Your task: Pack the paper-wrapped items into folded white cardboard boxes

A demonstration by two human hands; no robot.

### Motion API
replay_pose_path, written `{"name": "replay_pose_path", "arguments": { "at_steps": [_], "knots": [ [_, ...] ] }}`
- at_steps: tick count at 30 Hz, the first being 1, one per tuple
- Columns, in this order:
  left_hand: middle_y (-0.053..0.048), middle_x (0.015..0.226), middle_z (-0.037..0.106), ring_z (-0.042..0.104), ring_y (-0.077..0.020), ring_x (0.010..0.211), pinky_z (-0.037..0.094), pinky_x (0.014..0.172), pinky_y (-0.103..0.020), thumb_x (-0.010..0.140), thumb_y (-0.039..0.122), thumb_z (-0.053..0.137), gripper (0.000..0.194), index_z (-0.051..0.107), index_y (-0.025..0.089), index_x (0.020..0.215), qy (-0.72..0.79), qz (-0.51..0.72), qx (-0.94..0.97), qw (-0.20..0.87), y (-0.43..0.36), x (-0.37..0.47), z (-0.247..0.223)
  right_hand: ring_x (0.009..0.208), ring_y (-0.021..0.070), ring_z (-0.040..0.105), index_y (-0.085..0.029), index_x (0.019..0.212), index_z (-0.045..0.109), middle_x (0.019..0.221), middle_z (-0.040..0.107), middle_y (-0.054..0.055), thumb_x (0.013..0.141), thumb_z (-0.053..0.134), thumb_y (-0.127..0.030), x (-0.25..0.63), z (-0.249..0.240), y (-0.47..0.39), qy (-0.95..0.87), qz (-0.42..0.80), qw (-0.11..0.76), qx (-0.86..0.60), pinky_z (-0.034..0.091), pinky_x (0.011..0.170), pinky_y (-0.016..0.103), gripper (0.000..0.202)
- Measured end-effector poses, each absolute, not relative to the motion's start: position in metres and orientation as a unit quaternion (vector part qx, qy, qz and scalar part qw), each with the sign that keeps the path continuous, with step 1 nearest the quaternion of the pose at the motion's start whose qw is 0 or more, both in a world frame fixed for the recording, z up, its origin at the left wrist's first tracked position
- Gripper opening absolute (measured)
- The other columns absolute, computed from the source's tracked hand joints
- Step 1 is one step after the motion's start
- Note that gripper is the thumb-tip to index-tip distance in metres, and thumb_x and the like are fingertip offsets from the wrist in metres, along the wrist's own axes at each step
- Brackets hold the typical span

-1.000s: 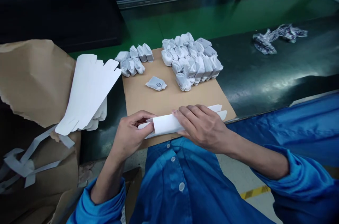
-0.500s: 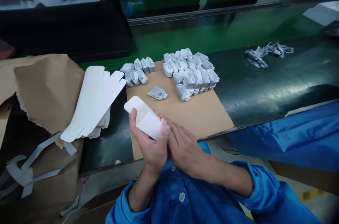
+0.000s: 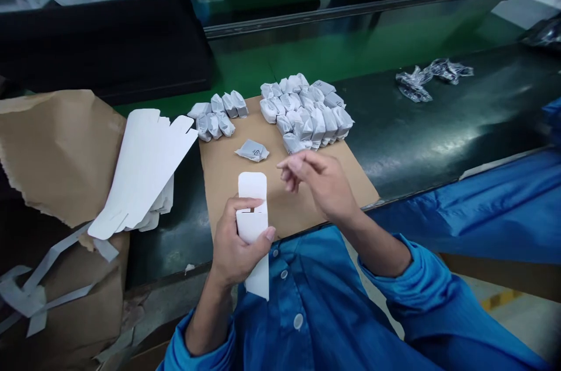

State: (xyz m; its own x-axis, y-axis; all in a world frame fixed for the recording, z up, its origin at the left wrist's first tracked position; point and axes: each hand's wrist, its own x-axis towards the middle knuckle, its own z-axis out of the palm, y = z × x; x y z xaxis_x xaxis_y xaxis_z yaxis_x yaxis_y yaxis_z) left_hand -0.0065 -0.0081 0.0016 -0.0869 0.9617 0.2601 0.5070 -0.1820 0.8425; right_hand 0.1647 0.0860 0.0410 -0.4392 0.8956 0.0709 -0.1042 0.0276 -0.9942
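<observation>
My left hand (image 3: 239,245) grips a small white carton (image 3: 253,225), held upright with its top flap open and pointing away from me. My right hand (image 3: 322,181) hovers to the right of the carton, fingers loosely curled, holding nothing. Both are over the near edge of a brown cardboard sheet (image 3: 319,184). One loose white wrapped packet (image 3: 252,151) lies on the sheet just beyond the carton. Behind it are a small group of packets (image 3: 214,117) and a larger pile of packets (image 3: 304,111).
A stack of flat white carton blanks (image 3: 144,166) lies to the left, partly on torn brown paper (image 3: 56,149). White strapping strips (image 3: 35,289) lie at lower left. Crumpled clear wrappers (image 3: 427,76) sit on the dark belt (image 3: 460,120) at right. Blue fabric (image 3: 504,201) lies at right.
The flat carton was lifted off the sheet and opened into a tube. My right hand has let go of it and moved out to the right; my left hand now holds it upright.
</observation>
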Motion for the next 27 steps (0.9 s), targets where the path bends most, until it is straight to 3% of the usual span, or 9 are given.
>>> {"name": "replay_pose_path", "arguments": {
  "at_steps": [4, 7, 10, 13, 15, 19, 23, 27],
  "knots": [
    [-0.002, 0.091, 0.065, 0.064, -0.0152, 0.068, 0.052, 0.058, -0.026, 0.08, 0.032, 0.068, 0.032, 0.053, 0.023, 0.107, 0.566, 0.421, 0.655, 0.27, -0.005, -0.007, 0.004, 0.063, 0.0102, 0.057, -0.016, 0.073, 0.065, 0.068, 0.061, -0.001, 0.085, 0.068, -0.053, 0.154, 0.045, 0.095, -0.54, 0.714, 0.327, -0.303, 0.048, 0.057, 0.022, 0.039],
    [-0.004, 0.102, 0.062, 0.067, -0.0163, 0.08, 0.053, 0.063, -0.026, 0.079, 0.028, 0.069, 0.039, 0.049, 0.023, 0.113, 0.57, 0.443, 0.666, 0.191, -0.004, -0.003, 0.004, 0.072, 0.0109, 0.059, -0.016, 0.082, 0.07, 0.078, 0.067, 0.0, 0.078, 0.078, -0.044, 0.15, 0.05, 0.091, -0.605, 0.678, 0.302, -0.287, 0.049, 0.064, 0.023, 0.029],
    [-0.005, 0.11, 0.059, 0.068, -0.0183, 0.093, 0.055, 0.072, -0.028, 0.077, 0.027, 0.073, 0.062, 0.041, 0.023, 0.13, 0.552, 0.512, 0.641, 0.149, -0.004, 0.004, 0.0, 0.076, 0.012, 0.063, -0.017, 0.088, 0.073, 0.085, 0.071, 0.001, 0.082, 0.075, -0.034, 0.151, 0.053, 0.083, -0.653, 0.616, 0.313, -0.309, 0.05, 0.066, 0.024, 0.018],
    [-0.008, 0.114, 0.06, 0.068, -0.0213, 0.099, 0.057, 0.08, -0.032, 0.079, 0.027, 0.074, 0.097, 0.012, 0.025, 0.153, 0.545, 0.534, 0.622, 0.175, -0.005, 0.006, -0.001, 0.081, 0.0138, 0.065, -0.018, 0.087, 0.074, 0.087, 0.071, 0.002, 0.085, 0.072, -0.026, 0.152, 0.054, 0.08, -0.696, 0.559, 0.335, -0.3, 0.052, 0.071, 0.027, 0.009],
    [-0.012, 0.122, 0.06, 0.067, -0.0241, 0.105, 0.056, 0.085, -0.035, 0.081, 0.03, 0.072, 0.103, 0.003, 0.024, 0.157, 0.565, 0.487, 0.639, 0.189, -0.005, 0.004, 0.001, 0.085, 0.0148, 0.067, -0.019, 0.087, 0.075, 0.088, 0.072, 0.001, 0.085, 0.071, -0.022, 0.153, 0.053, 0.08, -0.722, 0.53, 0.34, -0.287, 0.054, 0.076, 0.028, 0.005],
    [-0.017, 0.14, 0.052, 0.062, -0.028, 0.118, 0.054, 0.094, -0.04, 0.085, 0.036, 0.068, 0.088, 0.017, 0.024, 0.157, 0.587, 0.395, 0.686, 0.171, -0.005, -0.004, 0.006, 0.095, 0.016, 0.069, -0.02, 0.091, 0.074, 0.097, 0.075, 0.003, 0.091, 0.066, -0.02, 0.154, 0.046, 0.072, -0.771, 0.46, 0.361, -0.253, 0.056, 0.086, 0.031, 0.008],
    [-0.013, 0.128, 0.059, 0.064, -0.024, 0.112, 0.055, 0.092, -0.037, 0.087, 0.031, 0.065, 0.081, 0.022, 0.023, 0.155, 0.579, 0.402, 0.688, 0.172, -0.01, -0.006, 0.006, 0.097, 0.0174, 0.069, -0.016, 0.101, 0.072, 0.107, 0.076, 0.009, 0.094, 0.061, -0.021, 0.152, 0.029, 0.056, -0.819, 0.304, 0.432, -0.226, 0.056, 0.085, 0.034, 0.014],
    [-0.011, 0.129, 0.058, 0.062, -0.0221, 0.114, 0.054, 0.093, -0.035, 0.085, 0.027, 0.067, 0.072, 0.033, 0.024, 0.148, 0.586, 0.411, 0.671, 0.196, -0.017, 0.002, -0.002, 0.096, 0.0171, 0.068, -0.017, 0.099, 0.071, 0.109, 0.075, 0.008, 0.096, 0.052, -0.015, 0.151, 0.014, 0.049, -0.83, 0.244, 0.447, -0.227, 0.056, 0.083, 0.034, 0.019]
  ]
}}
